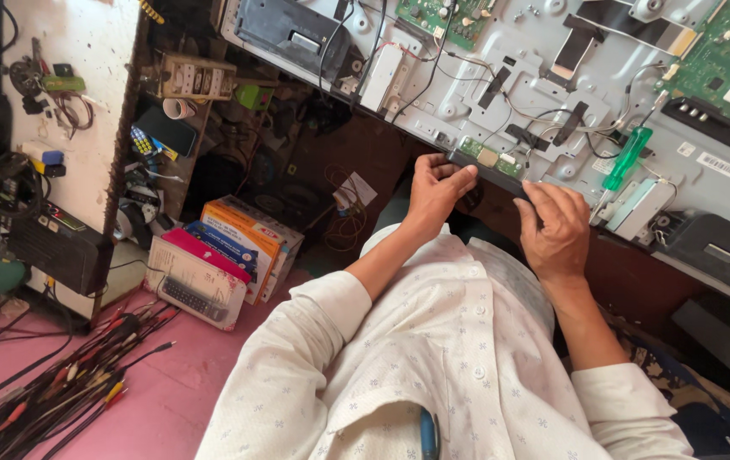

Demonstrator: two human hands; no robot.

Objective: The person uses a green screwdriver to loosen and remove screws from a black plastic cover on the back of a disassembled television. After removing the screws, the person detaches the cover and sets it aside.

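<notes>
A dark strip (pixel 494 176) runs along the near edge of an opened TV panel (pixel 552 77), just below a small green board (pixel 491 158). The left hand (pixel 437 189) curls around the strip's left end, fingers folded over the top. The right hand (pixel 559 226) presses flat on its right part, fingers spread and covering it, so where the strip ends cannot be told. What lies under the strip is hidden by both hands.

A green-handled screwdriver (pixel 627 158) rests on the panel just right of the right hand. Circuit boards (pixel 442 17) and thin wires sit farther up the panel; the top and right of the panel are cut off by the frame. A black stand piece (pixel 718 251) lies at the right edge.

The person's white patterned shirt (pixel 450 366) fills the lower middle and hides the lap. Left of it, boxes (pixel 220 255) stand on a pink floor (pixel 169 400), beside a heap of cables (pixel 58 392). The shelf (pixel 203 111) behind is dim and cluttered, its contents hard to make out. A white wall (pixel 75 102) holds hanging cords.
</notes>
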